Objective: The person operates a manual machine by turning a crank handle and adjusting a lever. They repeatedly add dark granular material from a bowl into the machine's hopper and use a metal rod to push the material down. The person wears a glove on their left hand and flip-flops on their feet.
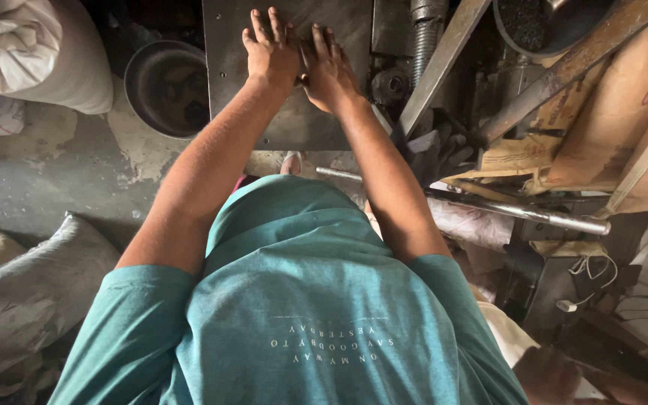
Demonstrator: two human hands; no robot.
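Head view looked straight down your own arms, and both of your hands lay side by side on the grey metal plate (294, 124) of the machine. Your left hand (270, 49) was flat, fingers stretched and slightly spread, palm down on the plate. Your right hand (329, 67) pressed beside it, touching the left at the thumb side, fingers extended and close together. A small brownish thing (304, 77) showed between the two palms; you could not tell from this view what it was, or whether either hand gripped it. Neither hand was closed around anything that showed.

As for progress, you seemed to be in the middle of pressing or steadying something on the plate: the hands were planted, nothing had been lifted clear, and no finished piece was visible beside them. That is a judgement from posture only.

Room was tight. On your right, just beside the right hand, stood a threaded screw shaft (423, 34) and a slanted metal bar (444, 64); a long steel rod (489, 206) crossed under your right forearm. On your left the plate's edge dropped off near a dark round pan (166, 88) on the floor, with a white sack (31, 52) further out. Open floor lay on your left; the cluttered side with cardboard (601, 127) was on your right.
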